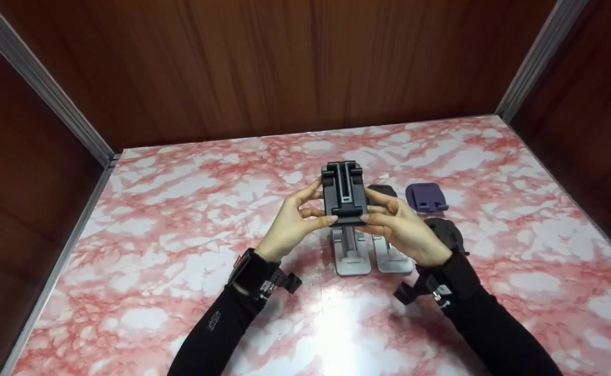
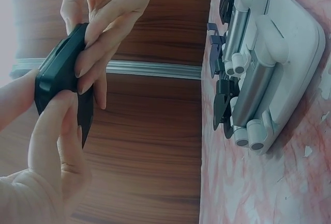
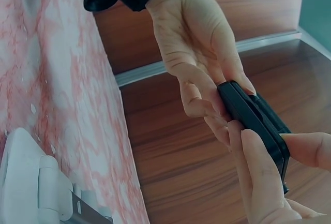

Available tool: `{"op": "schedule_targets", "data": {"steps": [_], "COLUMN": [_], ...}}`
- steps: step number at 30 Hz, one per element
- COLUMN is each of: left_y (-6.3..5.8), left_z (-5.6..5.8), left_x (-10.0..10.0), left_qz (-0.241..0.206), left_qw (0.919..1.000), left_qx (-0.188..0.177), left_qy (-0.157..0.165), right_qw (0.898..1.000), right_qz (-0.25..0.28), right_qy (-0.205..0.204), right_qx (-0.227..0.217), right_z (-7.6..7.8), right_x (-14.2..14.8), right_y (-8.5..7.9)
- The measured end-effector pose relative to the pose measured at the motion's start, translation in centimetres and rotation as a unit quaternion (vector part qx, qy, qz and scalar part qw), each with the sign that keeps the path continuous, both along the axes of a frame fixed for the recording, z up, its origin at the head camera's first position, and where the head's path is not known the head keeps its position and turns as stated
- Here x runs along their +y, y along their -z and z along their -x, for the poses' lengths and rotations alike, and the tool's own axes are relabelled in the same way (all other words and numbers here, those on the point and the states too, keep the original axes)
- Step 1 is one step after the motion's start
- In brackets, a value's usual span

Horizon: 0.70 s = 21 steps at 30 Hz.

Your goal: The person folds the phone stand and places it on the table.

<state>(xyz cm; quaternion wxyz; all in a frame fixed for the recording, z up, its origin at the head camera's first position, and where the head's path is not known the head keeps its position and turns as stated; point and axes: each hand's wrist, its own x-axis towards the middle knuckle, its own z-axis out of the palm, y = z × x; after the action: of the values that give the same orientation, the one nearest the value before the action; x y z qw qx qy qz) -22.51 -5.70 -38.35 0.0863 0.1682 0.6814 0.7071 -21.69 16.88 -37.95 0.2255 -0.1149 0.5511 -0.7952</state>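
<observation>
A black folding phone stand (image 1: 344, 193) is held up over the table, folded flat, a grey slot running down its middle. My left hand (image 1: 299, 222) grips its left edge, thumb on the near lower corner and fingers behind. On the opposite edge my right hand (image 1: 400, 230) pinches it the same way. In the left wrist view the phone stand (image 2: 64, 66) shows edge-on between both hands. The right wrist view also has the phone stand (image 3: 253, 120) side-on, with fingertips along both long edges. Beneath the hands, a white phone stand (image 1: 352, 263) stands on the table.
Beside it is a second white stand (image 1: 393, 263), partly covered by my right hand. A purple stand (image 1: 426, 197) lies further right, with a dark round-backed stand (image 1: 445, 235) nearer, behind my right wrist. Wood-grain panels (image 1: 305, 68) wall the marbled table (image 1: 180, 250) at back and sides.
</observation>
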Motion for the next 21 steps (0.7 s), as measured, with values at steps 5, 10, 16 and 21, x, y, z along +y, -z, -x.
{"op": "schedule_targets", "data": {"steps": [5,10,16,21], "left_y": [0.0,-0.1,-0.3,-0.1], "left_z": [0.1,0.0,0.0,-0.2], "left_x": [-0.1,-0.3,-0.6,-1.4], "left_qz": [0.016,0.075,0.148,0.234], "left_qw": [0.9998,0.997,0.9868,0.9637], "left_qx": [0.006,0.006,0.066,0.126], "left_qy": [0.012,0.015,0.008,-0.025], "right_qw": [1.0,1.0,0.998,0.995], "right_qz": [-0.008,-0.019,-0.051,-0.064], "right_qy": [0.003,0.008,0.025,0.035], "right_qx": [0.006,0.012,0.038,0.063], "right_z": [0.0,0.1,0.3,0.7], "right_x": [0.1,0.2,0.4,0.6], "right_y": [0.0,0.0,0.0,0.2]}}
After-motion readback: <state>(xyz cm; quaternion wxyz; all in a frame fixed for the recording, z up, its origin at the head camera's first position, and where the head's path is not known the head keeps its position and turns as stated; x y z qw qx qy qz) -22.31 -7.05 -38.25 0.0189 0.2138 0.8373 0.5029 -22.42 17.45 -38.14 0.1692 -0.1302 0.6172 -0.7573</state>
